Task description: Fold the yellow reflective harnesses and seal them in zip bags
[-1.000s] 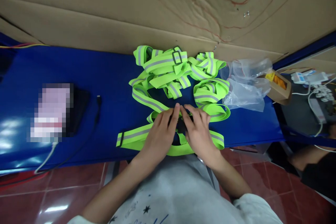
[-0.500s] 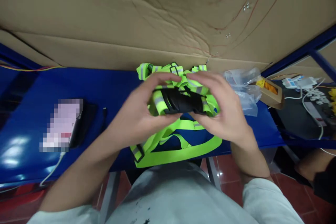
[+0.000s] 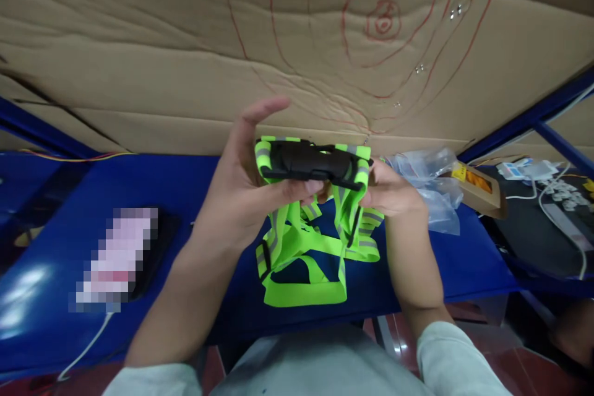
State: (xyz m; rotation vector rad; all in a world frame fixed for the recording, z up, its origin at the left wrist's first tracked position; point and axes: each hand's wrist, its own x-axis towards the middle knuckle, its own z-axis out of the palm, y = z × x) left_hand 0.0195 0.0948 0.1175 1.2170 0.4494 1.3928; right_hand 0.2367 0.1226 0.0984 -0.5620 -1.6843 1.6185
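Observation:
A black plastic buckle (image 3: 318,164) with neon-yellow straps looped through both ends is held up in front of me. My left hand (image 3: 241,192) grips its left part, the thumb along the lower edge and one finger stretched up clear of it. At the buckle's right end, my right hand (image 3: 387,189) closes on the strap, its fingers partly hidden behind the webbing. The rest of the reflective strap harness (image 3: 306,294), neon yellow with grey stripes and black sliders, hangs below the buckle and lies in loops on the blue table.
To the left lies a phone (image 3: 118,253) with a white cable on the blue table (image 3: 185,164). Clear plastic bags (image 3: 431,192) and a small cardboard box (image 3: 477,185) sit at the right. Behind stands a cardboard panel (image 3: 162,74) with red drawn lines.
Both hands have turned the buckle so its long side faces me. The left finger has lifted off the straps, and the right hand has moved behind the webbing. The view has tilted up.

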